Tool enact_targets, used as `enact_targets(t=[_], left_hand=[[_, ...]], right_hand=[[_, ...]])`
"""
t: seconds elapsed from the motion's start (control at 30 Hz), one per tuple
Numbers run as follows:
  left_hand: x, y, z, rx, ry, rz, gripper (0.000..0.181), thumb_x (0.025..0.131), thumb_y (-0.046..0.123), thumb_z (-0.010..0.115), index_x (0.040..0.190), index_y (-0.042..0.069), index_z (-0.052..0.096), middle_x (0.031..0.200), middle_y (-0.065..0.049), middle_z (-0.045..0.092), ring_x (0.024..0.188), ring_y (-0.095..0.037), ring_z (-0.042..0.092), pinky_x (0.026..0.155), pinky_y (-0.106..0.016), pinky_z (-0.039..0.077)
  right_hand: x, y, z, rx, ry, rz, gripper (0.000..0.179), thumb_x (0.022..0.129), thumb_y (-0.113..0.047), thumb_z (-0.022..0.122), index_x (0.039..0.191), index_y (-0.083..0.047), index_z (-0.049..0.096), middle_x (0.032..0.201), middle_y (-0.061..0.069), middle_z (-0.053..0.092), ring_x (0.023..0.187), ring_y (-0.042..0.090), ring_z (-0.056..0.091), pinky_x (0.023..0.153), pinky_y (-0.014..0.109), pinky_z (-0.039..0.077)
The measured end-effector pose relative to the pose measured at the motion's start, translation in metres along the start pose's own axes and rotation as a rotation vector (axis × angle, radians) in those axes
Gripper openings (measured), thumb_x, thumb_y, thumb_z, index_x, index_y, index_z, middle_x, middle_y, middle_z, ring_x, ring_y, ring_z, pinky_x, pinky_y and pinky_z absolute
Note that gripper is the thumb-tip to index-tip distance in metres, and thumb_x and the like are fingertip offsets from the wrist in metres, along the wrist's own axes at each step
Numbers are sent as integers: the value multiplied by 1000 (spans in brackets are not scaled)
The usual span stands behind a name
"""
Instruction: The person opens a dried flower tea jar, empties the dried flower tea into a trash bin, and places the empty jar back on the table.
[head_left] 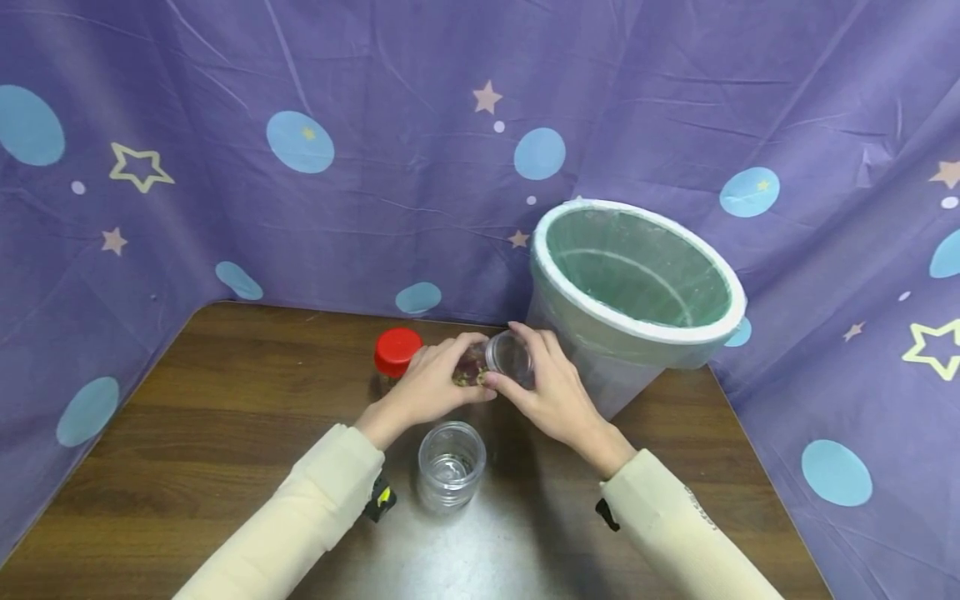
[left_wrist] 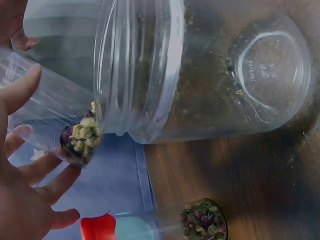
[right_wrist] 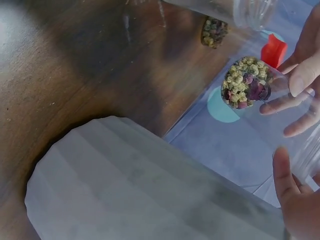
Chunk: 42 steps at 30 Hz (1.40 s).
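Note:
Both hands hold a clear plastic jar (head_left: 512, 357) above the table, tilted on its side. Dried flower buds (right_wrist: 245, 82), pale yellow and dark red, are gathered at its base end. My left hand (head_left: 438, 382) grips the body near the buds, its fingers spread along the wall in the left wrist view. At the ridged mouth end, my right hand (head_left: 552, 392) has thumb and fingers around the rim. A larger clear jar (head_left: 452, 467) stands lidless below the hands, with small crumbs inside. Behind the left hand is a jar with a red lid (head_left: 398, 351), holding dried flowers (left_wrist: 204, 220).
A large pale bin (head_left: 592, 379) with a white rim and green-tinted liner stands at the back right, close to the right hand. The wooden table (head_left: 225, 400) ends at a purple curtain (head_left: 420, 192) behind and at both sides.

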<state>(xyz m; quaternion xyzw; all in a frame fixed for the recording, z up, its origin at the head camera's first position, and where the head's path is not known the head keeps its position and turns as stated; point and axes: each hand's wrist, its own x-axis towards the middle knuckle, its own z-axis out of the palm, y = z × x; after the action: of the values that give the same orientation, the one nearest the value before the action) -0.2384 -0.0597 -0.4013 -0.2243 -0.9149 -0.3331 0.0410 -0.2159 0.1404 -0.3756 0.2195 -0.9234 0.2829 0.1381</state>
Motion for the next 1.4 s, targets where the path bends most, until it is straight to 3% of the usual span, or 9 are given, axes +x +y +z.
enact_targets(t=[0.23,0.4,0.6,0.67,0.73,0.87,0.93,1.1,1.4], left_hand=[[-3,5,-8,-13,-36,14,73,80,51,76,142,23,46,125,-2,63,120,-26,57,116,-66,20],[-7,7,-11,-23,-19,49,72,82,50,75,142,23,45,127,1,63,126,-17,55,117,-66,18],[-12,10,-14,-19,-25,75,71,83,50,72,142,23,43,134,1,61,130,-17,54,118,-65,17],[-14,11,-15,-15,-26,89,70,84,51,71,142,23,43,134,1,61,129,-17,55,117,-64,19],[-16,12,-17,-11,-21,98,69,84,52,71,141,24,44,128,3,64,119,-17,59,113,-58,31],[-21,15,-20,-36,-25,90,69,84,54,71,141,26,45,116,8,64,96,-12,61,90,-38,49],[-25,16,-19,-45,-34,76,69,84,55,70,142,28,44,111,9,62,90,-9,59,81,-32,50],[-33,15,-15,-10,-23,94,70,83,58,70,141,27,46,113,9,62,92,-8,59,80,-31,50],[-40,15,-10,37,82,175,67,82,58,70,135,23,51,105,10,63,84,-6,57,73,-26,49]], right_hand=[[-3,-8,-8,49,50,41,70,88,-44,71,144,-12,44,128,12,56,110,27,59,90,47,51],[-4,-11,-13,92,62,59,67,88,-42,70,143,-14,46,129,11,57,113,26,58,93,47,50],[-7,-14,-20,163,22,88,63,90,-39,68,144,-16,46,132,9,57,116,25,56,92,44,49],[-8,-14,-23,193,3,102,62,91,-38,67,144,-17,45,135,9,56,116,24,56,91,42,48],[-10,-15,-26,224,-13,123,61,91,-38,67,145,-17,45,136,8,55,116,24,56,90,41,49],[-12,-19,-30,257,-34,174,59,92,-39,65,143,-18,47,138,6,56,119,23,57,93,41,50],[-13,-20,-32,259,-40,194,57,92,-41,64,142,-17,48,135,6,58,116,22,59,92,40,51],[-14,-24,-32,252,-64,204,51,96,-43,57,139,-16,50,124,5,63,101,20,64,87,37,52],[-14,-25,-34,162,-77,197,40,99,-45,50,124,-15,60,118,3,66,103,19,63,90,39,51]])
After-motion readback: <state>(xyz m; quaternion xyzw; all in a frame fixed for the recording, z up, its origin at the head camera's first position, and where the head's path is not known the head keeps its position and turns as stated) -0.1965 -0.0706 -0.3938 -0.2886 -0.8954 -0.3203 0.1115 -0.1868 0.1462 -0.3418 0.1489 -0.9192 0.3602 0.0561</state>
